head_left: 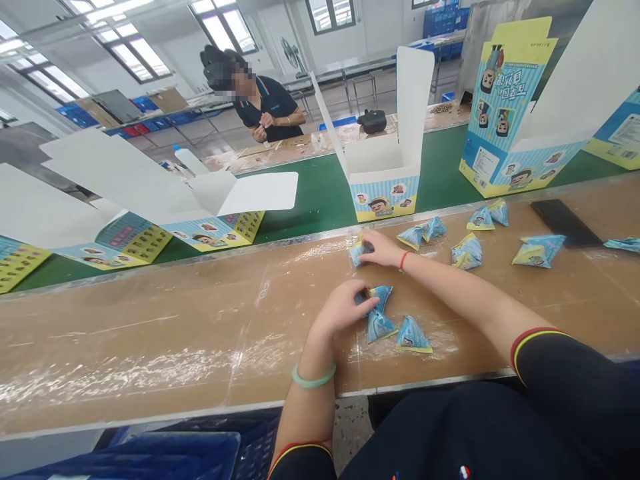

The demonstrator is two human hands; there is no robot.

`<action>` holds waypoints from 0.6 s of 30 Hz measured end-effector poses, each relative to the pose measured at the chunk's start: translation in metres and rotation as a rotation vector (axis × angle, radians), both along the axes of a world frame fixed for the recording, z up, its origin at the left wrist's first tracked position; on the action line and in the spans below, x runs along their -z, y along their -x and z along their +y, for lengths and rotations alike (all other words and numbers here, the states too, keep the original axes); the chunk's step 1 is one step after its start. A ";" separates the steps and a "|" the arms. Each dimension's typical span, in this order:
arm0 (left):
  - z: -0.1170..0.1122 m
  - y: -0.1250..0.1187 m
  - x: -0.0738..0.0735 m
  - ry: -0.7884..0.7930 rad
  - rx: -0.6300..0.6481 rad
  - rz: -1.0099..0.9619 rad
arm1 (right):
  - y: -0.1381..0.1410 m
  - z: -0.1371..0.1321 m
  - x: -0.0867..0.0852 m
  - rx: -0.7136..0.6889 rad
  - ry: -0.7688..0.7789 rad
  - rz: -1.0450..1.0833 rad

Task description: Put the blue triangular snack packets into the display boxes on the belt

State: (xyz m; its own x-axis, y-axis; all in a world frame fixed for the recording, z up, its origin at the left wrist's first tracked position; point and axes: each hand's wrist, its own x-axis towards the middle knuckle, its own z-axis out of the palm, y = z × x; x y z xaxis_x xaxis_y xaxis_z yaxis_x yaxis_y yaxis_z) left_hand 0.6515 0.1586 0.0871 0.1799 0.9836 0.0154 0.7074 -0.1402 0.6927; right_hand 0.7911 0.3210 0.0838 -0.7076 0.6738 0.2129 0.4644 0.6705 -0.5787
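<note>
My left hand, above a green bangle, curls its fingers and thumb round a small blue pyramid-shaped packet, partly hidden by the fingers. Close by, a second blue and yellow packet lies against it, and another packet rests to the right. Farther back, my right hand, with a red string at the wrist, pinches a blue and yellow packet at the tabletop. Several similar packets, such as this packet, lie scattered to the right of my hands.
Behind the brown table, open printed cartons stand on a green belt, including a small carton and a taller box. A black flat object lies at right. Across the belt sits a co-worker. Blue crates are below.
</note>
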 end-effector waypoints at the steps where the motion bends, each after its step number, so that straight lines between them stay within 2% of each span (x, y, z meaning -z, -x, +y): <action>1: 0.001 -0.003 0.000 -0.007 0.007 0.012 | 0.000 0.003 -0.005 0.018 -0.013 0.001; 3: 0.004 -0.010 0.000 -0.015 0.027 0.016 | -0.004 0.014 -0.024 0.080 -0.113 0.007; 7: 0.010 -0.024 0.000 -0.030 0.076 0.015 | -0.029 0.057 -0.085 0.346 -0.522 -0.072; 9: 0.011 -0.032 -0.002 -0.030 0.078 0.018 | -0.046 0.072 -0.108 0.445 -0.597 -0.208; 10: 0.012 -0.036 -0.004 -0.028 0.073 0.017 | -0.054 0.073 -0.114 0.446 -0.612 -0.267; 11: 0.012 -0.039 -0.006 -0.026 0.068 0.015 | -0.062 0.070 -0.116 0.414 -0.629 -0.306; 13: 0.013 -0.046 -0.011 -0.022 0.058 0.012 | -0.077 0.055 -0.110 0.297 -0.681 -0.334; 16: 0.017 -0.055 -0.016 -0.020 0.051 0.001 | -0.095 0.032 -0.088 0.184 -0.753 -0.333; 18: 0.021 -0.062 -0.017 -0.018 0.045 -0.014 | -0.103 0.027 -0.077 0.161 -0.780 -0.325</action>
State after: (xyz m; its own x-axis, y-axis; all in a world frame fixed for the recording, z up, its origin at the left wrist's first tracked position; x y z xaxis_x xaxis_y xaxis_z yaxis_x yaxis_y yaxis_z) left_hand 0.7134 0.1793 0.1045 0.2236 0.9740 0.0362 0.6903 -0.1844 0.6997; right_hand 0.8936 0.3478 0.1603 -0.7221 0.5168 0.4599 0.6508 0.7330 0.1981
